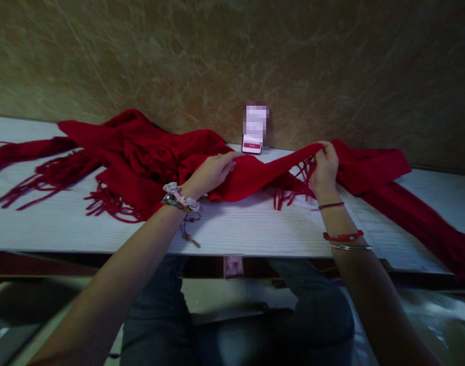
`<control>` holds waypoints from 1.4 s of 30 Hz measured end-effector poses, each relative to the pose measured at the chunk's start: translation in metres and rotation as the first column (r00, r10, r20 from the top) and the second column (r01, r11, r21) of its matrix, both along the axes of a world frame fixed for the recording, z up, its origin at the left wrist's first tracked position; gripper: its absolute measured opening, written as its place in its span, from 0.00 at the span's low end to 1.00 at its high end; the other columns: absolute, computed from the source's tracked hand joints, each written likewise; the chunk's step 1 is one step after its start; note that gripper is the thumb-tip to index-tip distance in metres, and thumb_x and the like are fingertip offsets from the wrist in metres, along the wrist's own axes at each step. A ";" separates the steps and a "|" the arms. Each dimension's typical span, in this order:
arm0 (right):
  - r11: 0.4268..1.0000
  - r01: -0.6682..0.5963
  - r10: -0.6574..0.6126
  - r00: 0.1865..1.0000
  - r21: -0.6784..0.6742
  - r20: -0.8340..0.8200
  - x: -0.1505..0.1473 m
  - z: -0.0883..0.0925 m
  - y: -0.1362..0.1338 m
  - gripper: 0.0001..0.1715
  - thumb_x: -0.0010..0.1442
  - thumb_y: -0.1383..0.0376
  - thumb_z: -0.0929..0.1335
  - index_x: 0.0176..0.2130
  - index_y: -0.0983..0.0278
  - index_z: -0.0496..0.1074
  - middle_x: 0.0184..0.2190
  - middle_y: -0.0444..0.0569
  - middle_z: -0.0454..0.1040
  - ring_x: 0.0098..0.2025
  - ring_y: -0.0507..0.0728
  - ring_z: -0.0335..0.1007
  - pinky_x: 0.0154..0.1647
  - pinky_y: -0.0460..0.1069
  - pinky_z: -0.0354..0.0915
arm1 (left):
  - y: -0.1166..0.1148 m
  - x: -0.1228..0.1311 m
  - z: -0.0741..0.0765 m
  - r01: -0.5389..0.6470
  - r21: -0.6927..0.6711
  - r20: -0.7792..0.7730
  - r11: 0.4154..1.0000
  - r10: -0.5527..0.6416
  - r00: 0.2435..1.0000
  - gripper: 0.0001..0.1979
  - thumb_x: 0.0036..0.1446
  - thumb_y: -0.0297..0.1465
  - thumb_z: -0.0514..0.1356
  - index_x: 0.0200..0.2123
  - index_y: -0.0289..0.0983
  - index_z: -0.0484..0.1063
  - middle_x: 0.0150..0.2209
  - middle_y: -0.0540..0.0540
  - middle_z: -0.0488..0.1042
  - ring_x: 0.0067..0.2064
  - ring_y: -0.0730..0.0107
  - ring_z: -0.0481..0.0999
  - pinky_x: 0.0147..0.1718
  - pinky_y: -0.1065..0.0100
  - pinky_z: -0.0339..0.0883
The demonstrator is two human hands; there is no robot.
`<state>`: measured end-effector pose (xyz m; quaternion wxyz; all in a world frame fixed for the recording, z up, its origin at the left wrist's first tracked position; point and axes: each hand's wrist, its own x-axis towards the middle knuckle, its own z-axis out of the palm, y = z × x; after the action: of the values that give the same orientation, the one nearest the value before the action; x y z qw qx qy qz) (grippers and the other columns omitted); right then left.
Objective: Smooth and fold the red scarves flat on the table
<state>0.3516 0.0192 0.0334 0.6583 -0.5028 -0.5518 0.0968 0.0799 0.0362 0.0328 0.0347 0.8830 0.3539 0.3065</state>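
Observation:
A red fringed scarf (pixel 247 178) stretches between my hands along the white table. My left hand (pixel 212 173) lies on its left part, back of the hand up and fingers stretched out over the cloth. Closed on the scarf's raised right end is my right hand (pixel 325 168), with loose fringe hanging just beside its fingers. Left of my left hand spreads a crumpled heap of red cloth (pixel 156 157) with tassels at several corners. Whether this heap and the stretched piece are one scarf I cannot tell.
Another length of red cloth (pixel 377 173) lies to the right, its fringe reaching the front edge. A lit phone (pixel 255 129) leans at the marbled wall (pixel 232 56) behind. The white table (pixel 255 229) is narrow; my legs (pixel 319 315) are below its edge.

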 end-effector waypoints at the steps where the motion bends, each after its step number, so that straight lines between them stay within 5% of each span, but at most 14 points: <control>1: 1.000 -0.001 0.001 1.000 -0.008 -0.026 0.003 0.004 -0.003 0.08 0.58 0.58 0.56 0.33 0.58 0.58 0.31 0.47 0.64 0.35 0.54 0.64 0.37 0.51 0.64 | 0.000 0.000 0.000 0.034 -0.017 -0.030 0.999 -0.035 0.999 0.17 0.61 0.29 0.47 0.52 0.37 0.64 0.42 0.45 0.74 0.41 0.69 0.72 0.41 0.68 0.64; 4: 0.956 -0.200 0.199 0.980 -0.212 -0.025 0.008 0.014 -0.020 0.10 0.56 0.54 0.58 0.31 0.57 0.60 0.27 0.46 0.66 0.31 0.55 0.66 0.32 0.51 0.65 | 0.001 0.001 -0.003 0.078 -0.007 -0.105 0.997 -0.078 0.991 0.16 0.61 0.30 0.48 0.50 0.38 0.66 0.44 0.45 0.72 0.44 0.68 0.71 0.44 0.66 0.62; 8: 0.542 -0.583 0.659 0.742 -0.605 -0.124 0.009 0.018 -0.036 0.14 0.50 0.55 0.66 0.34 0.62 0.68 0.25 0.46 0.71 0.22 0.53 0.67 0.24 0.50 0.63 | 0.003 0.002 -0.006 0.040 0.090 -0.197 0.995 -0.022 0.980 0.17 0.61 0.34 0.48 0.51 0.37 0.66 0.48 0.41 0.69 0.50 0.63 0.66 0.48 0.62 0.59; 9: 0.512 -0.594 0.680 0.722 -0.620 -0.129 0.007 0.017 -0.036 0.15 0.49 0.56 0.67 0.35 0.63 0.69 0.27 0.46 0.72 0.22 0.52 0.67 0.24 0.50 0.64 | 0.003 0.002 -0.007 0.031 0.103 -0.219 0.994 -0.008 0.976 0.18 0.61 0.35 0.49 0.52 0.37 0.65 0.52 0.40 0.66 0.53 0.61 0.64 0.50 0.60 0.57; 10: 0.548 -0.575 0.662 0.742 -0.608 -0.105 0.006 0.014 -0.033 0.15 0.49 0.57 0.67 0.36 0.63 0.70 0.28 0.47 0.73 0.23 0.52 0.68 0.26 0.50 0.65 | 0.002 0.002 -0.009 0.022 0.103 -0.245 0.994 0.004 0.970 0.19 0.61 0.37 0.49 0.54 0.38 0.64 0.55 0.40 0.62 0.56 0.60 0.60 0.52 0.58 0.54; 13: 0.821 -0.324 0.439 0.885 -0.471 0.156 -0.001 0.002 -0.018 0.13 0.52 0.61 0.64 0.37 0.64 0.70 0.33 0.50 0.74 0.32 0.55 0.71 0.35 0.53 0.67 | 0.003 0.001 -0.014 -0.051 0.002 -0.378 0.999 0.048 0.924 0.23 0.61 0.41 0.49 0.58 0.41 0.57 0.62 0.42 0.53 0.61 0.55 0.51 0.56 0.52 0.46; 16: 0.942 -0.064 0.245 0.804 -0.331 0.542 -0.004 -0.013 -0.007 0.13 0.51 0.66 0.65 0.39 0.66 0.71 0.40 0.55 0.73 0.43 0.59 0.69 0.47 0.57 0.63 | 0.005 -0.002 -0.018 -0.198 -0.146 -0.513 0.969 0.097 0.853 0.27 0.59 0.45 0.49 0.60 0.43 0.55 0.62 0.42 0.52 0.62 0.46 0.48 0.55 0.46 0.44; 21: 0.892 -0.008 0.392 0.512 -0.452 0.765 -0.005 -0.023 -0.007 0.14 0.53 0.67 0.67 0.42 0.67 0.72 0.41 0.56 0.74 0.44 0.60 0.68 0.48 0.56 0.61 | 0.008 -0.015 -0.009 -0.317 -0.211 -0.567 0.925 0.149 0.810 0.26 0.53 0.45 0.57 0.55 0.46 0.63 0.61 0.43 0.55 0.61 0.44 0.50 0.54 0.44 0.47; 26: 0.870 -0.073 0.471 0.420 -0.488 0.776 -0.015 -0.016 -0.011 0.08 0.54 0.66 0.66 0.34 0.65 0.74 0.33 0.51 0.75 0.37 0.57 0.70 0.40 0.51 0.63 | 0.004 -0.025 0.004 -0.385 -0.124 -0.523 0.915 0.270 0.809 0.12 0.53 0.43 0.58 0.32 0.44 0.77 0.57 0.49 0.63 0.59 0.45 0.55 0.52 0.43 0.50; 30: 0.854 -0.141 0.506 0.449 -0.501 0.736 -0.022 -0.018 -0.010 0.12 0.58 0.62 0.63 0.33 0.63 0.75 0.33 0.51 0.75 0.37 0.56 0.69 0.41 0.51 0.63 | 0.001 -0.016 0.002 -0.355 0.039 -0.396 0.934 0.340 0.853 0.14 0.57 0.39 0.54 0.30 0.38 0.76 0.54 0.46 0.67 0.58 0.51 0.59 0.54 0.48 0.49; 33: 0.869 -0.107 0.467 0.496 -0.482 0.732 -0.022 -0.024 -0.008 0.14 0.60 0.62 0.61 0.37 0.64 0.74 0.37 0.53 0.75 0.41 0.58 0.68 0.45 0.54 0.62 | 0.003 -0.005 -0.006 -0.191 0.100 -0.328 0.977 0.213 0.920 0.14 0.59 0.36 0.52 0.44 0.38 0.73 0.58 0.44 0.62 0.60 0.58 0.57 0.56 0.54 0.48; 36: 0.879 -0.069 0.438 0.511 -0.473 0.740 -0.021 -0.029 -0.006 0.15 0.59 0.62 0.61 0.42 0.66 0.71 0.42 0.55 0.73 0.46 0.59 0.67 0.50 0.55 0.60 | 0.007 0.001 -0.015 -0.107 -0.008 -0.400 0.994 0.094 0.912 0.22 0.59 0.38 0.52 0.56 0.38 0.62 0.61 0.43 0.55 0.62 0.57 0.52 0.56 0.55 0.49; 42: 0.928 -0.005 0.308 0.571 -0.372 0.761 -0.011 -0.033 0.002 0.14 0.60 0.64 0.60 0.39 0.64 0.72 0.38 0.53 0.74 0.43 0.58 0.68 0.48 0.56 0.62 | 0.011 -0.005 -0.017 -0.197 -0.199 -0.535 0.960 0.062 0.842 0.25 0.58 0.41 0.51 0.58 0.40 0.58 0.60 0.42 0.57 0.60 0.59 0.57 0.55 0.61 0.53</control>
<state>0.3403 0.0208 0.0001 0.2300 -0.5418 -0.8084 0.0070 0.0745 0.0471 0.0159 0.0254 0.8954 0.4444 0.0096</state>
